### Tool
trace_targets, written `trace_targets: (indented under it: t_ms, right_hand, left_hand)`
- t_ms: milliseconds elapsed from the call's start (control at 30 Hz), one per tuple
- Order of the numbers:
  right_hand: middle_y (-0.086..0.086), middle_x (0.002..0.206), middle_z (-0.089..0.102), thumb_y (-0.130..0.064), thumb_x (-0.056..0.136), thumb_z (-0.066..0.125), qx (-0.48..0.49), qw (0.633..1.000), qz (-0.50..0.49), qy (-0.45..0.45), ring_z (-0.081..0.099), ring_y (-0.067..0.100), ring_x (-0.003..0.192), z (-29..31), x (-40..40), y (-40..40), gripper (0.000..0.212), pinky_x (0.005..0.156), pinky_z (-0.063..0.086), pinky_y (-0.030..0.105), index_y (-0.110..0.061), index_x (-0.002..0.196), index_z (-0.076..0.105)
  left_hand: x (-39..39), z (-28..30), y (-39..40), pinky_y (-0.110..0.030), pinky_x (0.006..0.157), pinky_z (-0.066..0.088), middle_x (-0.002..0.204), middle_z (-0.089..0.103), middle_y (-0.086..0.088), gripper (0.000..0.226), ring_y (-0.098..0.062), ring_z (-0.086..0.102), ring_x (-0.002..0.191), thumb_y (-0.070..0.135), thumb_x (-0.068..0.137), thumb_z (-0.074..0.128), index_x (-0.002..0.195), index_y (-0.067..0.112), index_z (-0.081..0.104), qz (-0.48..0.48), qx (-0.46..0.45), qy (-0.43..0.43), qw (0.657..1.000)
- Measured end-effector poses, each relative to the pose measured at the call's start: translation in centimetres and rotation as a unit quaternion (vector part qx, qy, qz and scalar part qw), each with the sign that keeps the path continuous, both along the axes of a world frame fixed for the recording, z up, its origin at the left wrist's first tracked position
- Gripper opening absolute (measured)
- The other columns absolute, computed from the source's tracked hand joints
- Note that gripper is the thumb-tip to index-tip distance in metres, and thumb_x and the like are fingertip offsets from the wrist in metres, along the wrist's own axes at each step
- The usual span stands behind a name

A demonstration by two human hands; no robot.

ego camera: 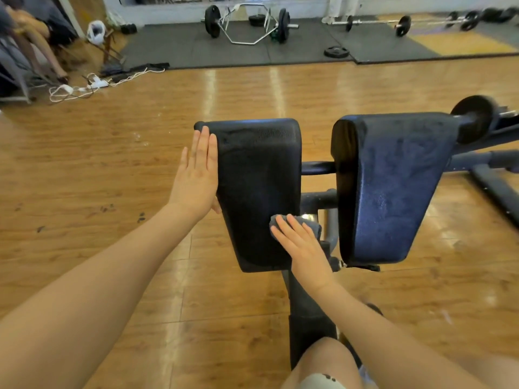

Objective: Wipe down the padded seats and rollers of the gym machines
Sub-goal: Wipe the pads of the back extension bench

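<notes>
Wooden gym flooring carries the machine at which I stand, its dark upright post (pixel 306 329) rising just beside my knee at the near edge of the view. My right hand (pixel 302 248) lies flat, fingers straight and together, pressing a grey cloth (pixel 310 224) against the near right corner of the left pad (pixel 258 186); nothing is curled or pinched, the cloth being held by pressure alone. My left hand (pixel 196 175), likewise flat with straight fingers, rests along the pad's left edge and holds nothing; I judge that it steadies the pad. The pad's long axis runs away from me, from its narrow near end to its broad far end, so the unwiped length lies ahead of my right fingertips, toward the far edge. The right hand is plainly the nearer to the cloth's work; a stroke outward along that axis looks the natural next move. To the right, apart across a gap bridged by a crossbar (pixel 317 167), stands the right pad (pixel 393 186), its surface mottled as if damp, and at its far right corner a roller (pixel 473 119). Beyond, on black mats (pixel 196 49), lie a hex bar (pixel 247 25) and a barbell (pixel 404 23).
</notes>
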State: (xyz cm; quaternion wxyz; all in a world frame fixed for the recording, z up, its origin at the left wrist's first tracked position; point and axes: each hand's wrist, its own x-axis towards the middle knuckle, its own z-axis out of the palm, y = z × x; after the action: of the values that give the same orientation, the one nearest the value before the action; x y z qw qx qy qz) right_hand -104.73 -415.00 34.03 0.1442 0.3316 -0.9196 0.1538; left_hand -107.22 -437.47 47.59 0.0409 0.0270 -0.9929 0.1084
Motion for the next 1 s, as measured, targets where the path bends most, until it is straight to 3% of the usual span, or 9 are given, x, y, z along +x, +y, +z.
trace_targets:
  t_ms: [100, 167, 233, 367, 567, 700, 833, 933, 1000]
  right_hand:
    - [0.007, 0.142, 0.043, 0.015, 0.052, 0.077, 0.056, 0.998, 0.015, -0.021, 0.031, 0.024, 0.135, 0.6, 0.1, 0.6, 0.090, 0.107, 0.023, 0.046, -0.013, 0.133, 0.048]
    - [0.007, 0.150, 0.028, 0.016, 0.073, 0.061, -0.003, 0.991, 0.050, -0.124, 0.006, 0.017, 0.137, 0.9, -0.5, 1.0, 0.075, 0.116, 0.013, 0.045, -0.011, 0.138, 0.038]
    - [0.002, 0.147, 0.025, 0.015, 0.084, 0.049, -0.135, 0.963, 0.062, -0.223, 0.008, 0.014, 0.137, 1.8, -0.3, 0.8, 0.062, 0.117, 0.014, 0.043, -0.012, 0.137, 0.033]
    - [0.007, 0.135, 0.047, 0.005, 0.096, 0.036, -0.479, 0.805, -0.053, -0.347, 0.041, 0.012, 0.126, 5.3, -0.3, 1.2, 0.040, 0.112, 0.028, 0.026, -0.006, 0.133, 0.045]
    - [-0.005, 0.128, 0.052, 0.000, 0.096, 0.038, -0.550, 0.783, -0.122, -0.262, 0.045, 0.006, 0.122, 10.9, -6.1, 1.2, 0.040, 0.105, 0.035, 0.021, -0.015, 0.131, 0.050]
    - [-0.006, 0.118, 0.055, 0.001, 0.096, 0.035, -0.662, 0.687, -0.154, -0.257, 0.050, 0.008, 0.116, 12.3, -12.6, 1.1, 0.039, 0.104, 0.039, 0.027, -0.012, 0.129, 0.052]
    - [0.005, 0.125, 0.057, -0.007, 0.099, 0.034, -0.641, 0.682, -0.071, -0.343, 0.053, 0.016, 0.116, 12.4, -17.0, -1.8, 0.034, 0.101, 0.043, 0.033, -0.008, 0.129, 0.051]
    - [0.001, 0.129, 0.055, -0.012, 0.100, 0.035, -0.575, 0.733, -0.025, -0.362, 0.049, 0.014, 0.121, 12.4, -16.8, -3.3, 0.033, 0.104, 0.041, 0.036, -0.014, 0.128, 0.053]
    - [0.001, 0.137, 0.049, -0.012, 0.100, 0.034, -0.580, 0.736, -0.030, -0.348, 0.043, 0.012, 0.127, 11.6, -15.0, -3.3, 0.038, 0.108, 0.036, 0.035, -0.014, 0.136, 0.045]
  left_hand:
    - [0.1, 0.4, 0.3, -0.042, 0.115, -0.006, 0.150, -0.028, -0.022, 0.141, -0.033, -0.022, 0.141, 0.045, 0.063, 0.081, 0.139, -0.005, -0.027, 0.013, -0.010, -0.015, 1.000]
    - [0.4, 0.8, 1.0, -0.044, 0.114, -0.007, 0.151, -0.026, -0.022, 0.135, -0.034, -0.020, 0.142, 0.046, 0.069, 0.077, 0.139, -0.005, -0.026, 0.028, -0.026, -0.019, 0.999]
    - [0.5, 1.3, 1.8, -0.047, 0.114, -0.005, 0.152, -0.022, -0.023, 0.122, -0.034, -0.017, 0.143, 0.043, 0.078, 0.072, 0.141, -0.006, -0.021, 0.044, -0.036, -0.009, 0.998]
    - [0.4, 2.2, 3.4, -0.050, 0.114, -0.004, 0.157, -0.005, -0.017, 0.088, -0.031, -0.010, 0.145, 0.037, 0.090, 0.056, 0.149, 0.002, 0.001, 0.008, 0.050, 0.061, 0.997]
    - [-4.4, 1.6, 6.6, -0.044, 0.116, 0.006, 0.156, 0.020, -0.011, 0.066, -0.027, 0.012, 0.145, 0.040, 0.095, 0.039, 0.149, 0.008, 0.019, -0.111, 0.063, 0.138, 0.982]
    - [-6.0, -0.7, 6.4, -0.048, 0.113, 0.017, 0.147, 0.038, -0.013, 0.064, -0.030, 0.032, 0.137, 0.040, 0.088, 0.036, 0.143, 0.006, 0.034, -0.106, 0.027, 0.198, 0.974]
    - [-6.3, -1.4, 5.9, -0.046, 0.111, 0.018, 0.144, 0.042, -0.014, 0.064, -0.030, 0.036, 0.134, 0.039, 0.086, 0.040, 0.141, 0.005, 0.037, -0.115, 0.013, 0.242, 0.963]
    - [-6.3, -1.5, 5.9, -0.046, 0.111, 0.018, 0.144, 0.043, -0.014, 0.064, -0.029, 0.036, 0.134, 0.038, 0.085, 0.041, 0.140, 0.005, 0.038, -0.119, 0.010, 0.251, 0.960]
    - [-6.4, -1.5, 5.8, -0.046, 0.111, 0.018, 0.144, 0.043, -0.014, 0.064, -0.029, 0.036, 0.134, 0.038, 0.085, 0.042, 0.140, 0.005, 0.039, -0.119, 0.009, 0.261, 0.958]
